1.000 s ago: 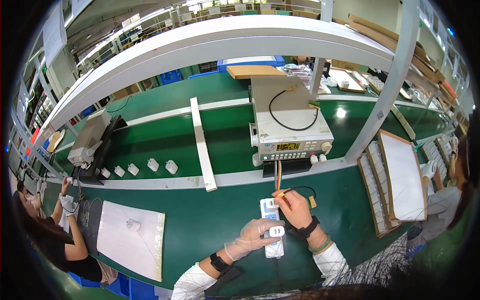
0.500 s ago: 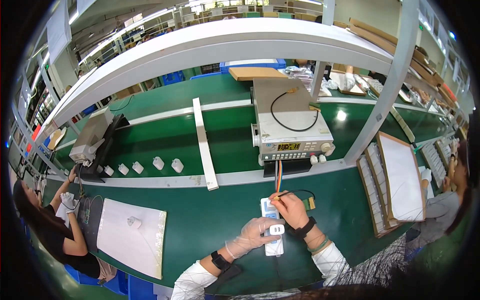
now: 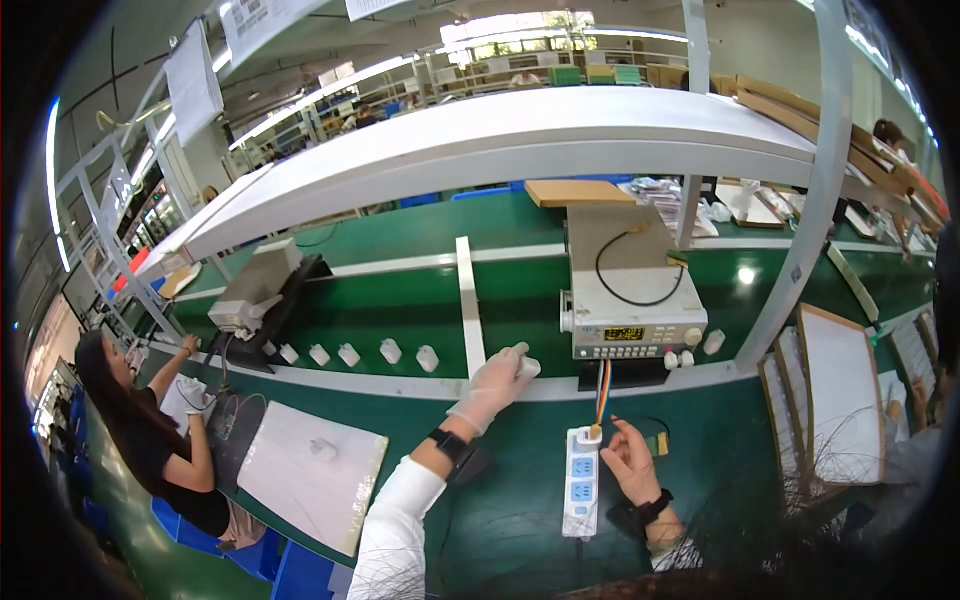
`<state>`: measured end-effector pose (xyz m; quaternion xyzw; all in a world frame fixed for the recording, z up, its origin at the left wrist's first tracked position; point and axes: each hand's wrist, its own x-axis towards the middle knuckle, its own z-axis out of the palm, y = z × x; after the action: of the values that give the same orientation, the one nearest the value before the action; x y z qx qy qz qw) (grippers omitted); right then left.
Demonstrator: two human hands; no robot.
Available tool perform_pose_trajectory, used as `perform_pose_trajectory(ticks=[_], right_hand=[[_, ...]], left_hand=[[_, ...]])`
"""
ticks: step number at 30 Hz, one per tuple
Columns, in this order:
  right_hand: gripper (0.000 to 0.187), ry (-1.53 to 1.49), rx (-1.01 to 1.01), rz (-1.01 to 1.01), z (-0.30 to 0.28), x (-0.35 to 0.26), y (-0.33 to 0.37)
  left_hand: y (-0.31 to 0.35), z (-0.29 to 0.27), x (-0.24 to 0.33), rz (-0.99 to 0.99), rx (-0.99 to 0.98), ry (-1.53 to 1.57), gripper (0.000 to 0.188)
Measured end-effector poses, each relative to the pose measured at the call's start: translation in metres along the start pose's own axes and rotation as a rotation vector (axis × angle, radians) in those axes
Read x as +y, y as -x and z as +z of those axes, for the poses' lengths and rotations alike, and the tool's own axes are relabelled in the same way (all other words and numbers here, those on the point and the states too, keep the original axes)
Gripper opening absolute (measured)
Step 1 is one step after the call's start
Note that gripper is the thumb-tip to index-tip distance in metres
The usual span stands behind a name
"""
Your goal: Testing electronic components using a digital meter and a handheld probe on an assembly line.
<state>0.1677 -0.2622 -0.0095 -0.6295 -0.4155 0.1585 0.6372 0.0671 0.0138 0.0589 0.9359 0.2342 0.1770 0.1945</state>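
My gloved left hand (image 3: 490,388) reaches forward over the bench, with its fingers closed around a white charger (image 3: 528,367). On the green bench lies a white power strip (image 3: 581,505) with blue sockets. A plug with a yellowish connector (image 3: 597,433) sits at its far end. My bare right hand (image 3: 632,464) is just right of the strip, its fingers loosely bent and apart, with nothing visible between them. Behind that hand a small green circuit board (image 3: 657,443) lies with a thin black cable. Colored ribbon wires (image 3: 604,390) run down from the bench meter (image 3: 640,325) toward the strip.
Several white chargers (image 3: 391,351) stand in a row along the rail. A white board (image 3: 310,470) with another charger lies at left, beside a seated co-worker (image 3: 150,430). Stacked trays (image 3: 835,395) stand at right. A white shelf (image 3: 520,125) spans above.
My left hand has carried the charger forward from the power strip toward the rail. My right hand has let go of the cable connector and drawn back slightly. The view has tilted up and left.
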Motion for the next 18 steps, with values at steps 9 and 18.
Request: perform_pose_trajectory(ticks=[9, 18], right_hand=[[0.041, -0.281, 0.040, 0.221, -0.010, 0.023, 0.007], [0.034, -0.203, 0.041, 0.239, 0.006, 0.027, 0.000]], left_hand=[[-0.043, 0.007, -0.071, 0.042, 0.037, -0.890, 0.021], [0.030, -0.016, -0.174, -0.210, -0.005, -0.963, 0.022]])
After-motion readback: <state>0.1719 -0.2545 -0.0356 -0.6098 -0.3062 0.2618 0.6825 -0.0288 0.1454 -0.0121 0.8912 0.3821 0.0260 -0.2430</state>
